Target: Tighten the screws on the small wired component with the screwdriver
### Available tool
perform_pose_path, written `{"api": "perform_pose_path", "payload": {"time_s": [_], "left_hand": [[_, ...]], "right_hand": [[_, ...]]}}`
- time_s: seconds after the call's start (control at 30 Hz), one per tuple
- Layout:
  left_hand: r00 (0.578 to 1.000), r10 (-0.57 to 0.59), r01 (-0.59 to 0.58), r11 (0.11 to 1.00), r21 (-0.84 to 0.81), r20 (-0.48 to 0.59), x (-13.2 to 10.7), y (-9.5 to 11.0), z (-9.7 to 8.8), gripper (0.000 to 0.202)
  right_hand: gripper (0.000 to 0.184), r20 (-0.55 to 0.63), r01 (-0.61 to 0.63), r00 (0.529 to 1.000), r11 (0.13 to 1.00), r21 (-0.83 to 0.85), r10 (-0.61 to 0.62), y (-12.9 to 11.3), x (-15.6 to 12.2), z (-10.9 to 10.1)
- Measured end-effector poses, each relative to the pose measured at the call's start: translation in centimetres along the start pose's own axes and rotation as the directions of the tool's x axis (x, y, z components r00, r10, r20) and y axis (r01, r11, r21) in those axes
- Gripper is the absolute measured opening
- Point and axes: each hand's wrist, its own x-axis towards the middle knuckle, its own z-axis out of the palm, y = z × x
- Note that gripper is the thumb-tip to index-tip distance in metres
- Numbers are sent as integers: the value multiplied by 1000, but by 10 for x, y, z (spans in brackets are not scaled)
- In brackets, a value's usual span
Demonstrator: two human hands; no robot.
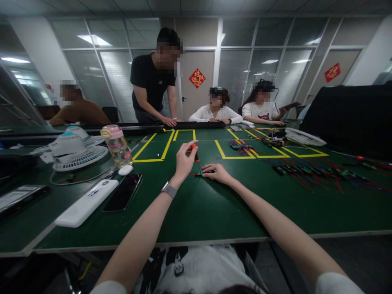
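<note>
My left hand (184,160) is closed round a small screwdriver with an orange-and-black handle (195,152), held upright with its tip pointing down. The tip meets a small green part with red wires (200,174) lying on the green table (196,208). My right hand (218,172) lies on the table with its fingers pressed on that small part, holding it down. A watch sits on my left wrist (169,189).
To my left lie a black phone (123,192), a white power bank (87,202), a white mouse (125,170), a pink-capped bottle (117,146) and a white fan (76,150). Heaps of wired parts (306,169) spread to the right. Several people are across the table.
</note>
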Motion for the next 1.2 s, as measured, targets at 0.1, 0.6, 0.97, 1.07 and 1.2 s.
{"api": "perform_pose_path", "payload": {"time_s": [0.1, 0.6, 0.97, 1.07, 1.2], "left_hand": [[1000, 10, -10, 999, 48, -14, 0, -2, 0, 26], [999, -42, 42, 999, 12, 17, 1, -3, -1, 34], [999, -32, 32, 999, 24, 12, 1, 0, -3, 32], [999, -24, 25, 999, -24, 33, 1, -1, -2, 32], [1000, -13, 13, 1000, -2, 6, 0, 0, -1, 28]], "right_hand": [[19, -6, 3, 1000, 1000, -8, -3, 2, 0, 1], [20, 0, -11, 1000, 1000, -12, 11, -1, 0, 0], [20, -4, -3, 1000, 1000, 7, 3, 0, -1, 0], [21, -5, 3, 1000, 1000, 3, -3, 2, 0, 0], [23, 6, 9, 1000, 1000, 4, -9, 2, 0, 1]]}}
